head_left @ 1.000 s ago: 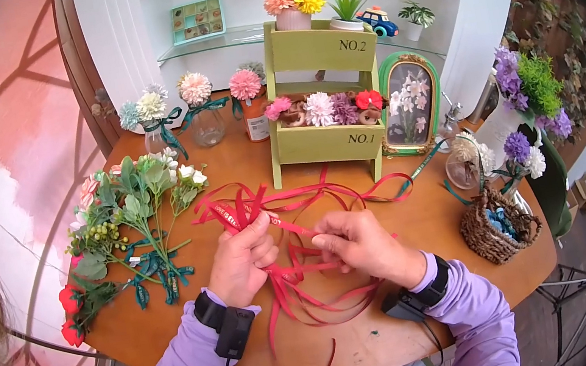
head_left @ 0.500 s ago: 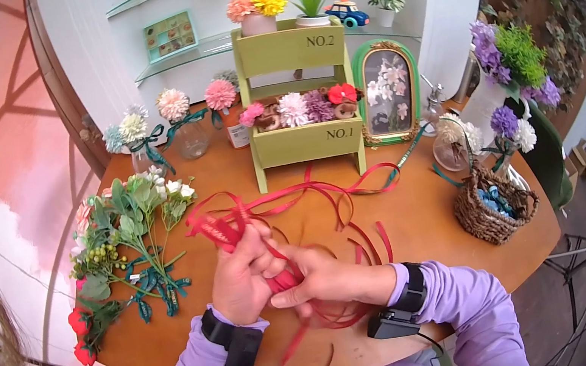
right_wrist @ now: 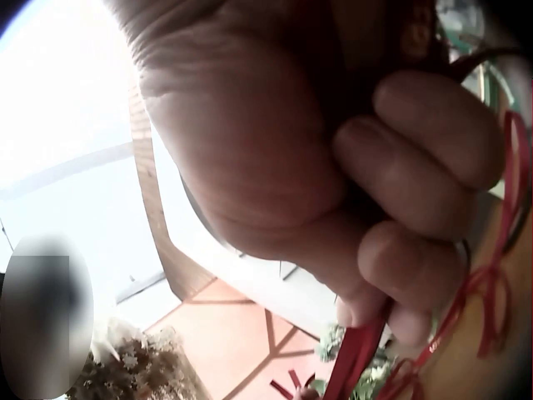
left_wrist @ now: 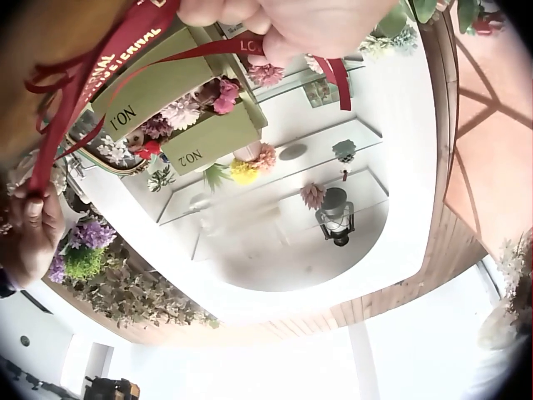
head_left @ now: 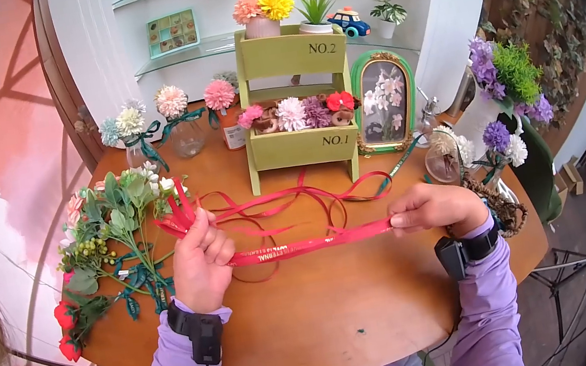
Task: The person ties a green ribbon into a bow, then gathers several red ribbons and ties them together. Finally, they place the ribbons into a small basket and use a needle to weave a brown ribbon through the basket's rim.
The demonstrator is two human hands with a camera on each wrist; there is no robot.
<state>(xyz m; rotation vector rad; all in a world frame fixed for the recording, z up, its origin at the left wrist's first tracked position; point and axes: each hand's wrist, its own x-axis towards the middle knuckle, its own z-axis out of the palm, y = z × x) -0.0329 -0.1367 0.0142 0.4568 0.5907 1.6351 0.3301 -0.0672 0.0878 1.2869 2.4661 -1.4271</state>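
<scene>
A red ribbon (head_left: 303,246) with gold lettering stretches nearly level between the two hands in the head view. My left hand (head_left: 201,263) has its fingers curled round it, with several loops standing up above the thumb. The far end is pinched between thumb and finger of my right hand (head_left: 439,207). More ribbon (head_left: 326,197) lies in loose curls on the table behind. In the right wrist view, the ribbon (right_wrist: 358,358) comes out below the curled fingers of my right hand (right_wrist: 400,192).
Artificial flowers (head_left: 121,210) with green ribbons lie at the left. A green two-tier stand (head_left: 303,148), an oval frame (head_left: 384,103) and small vases (head_left: 186,140) line the back. A woven basket (head_left: 504,207) is at the right, partly behind the right hand.
My right hand has moved away to the right from beside the left hand, drawing the ribbon straight. The loose loops near the front edge have gone from there.
</scene>
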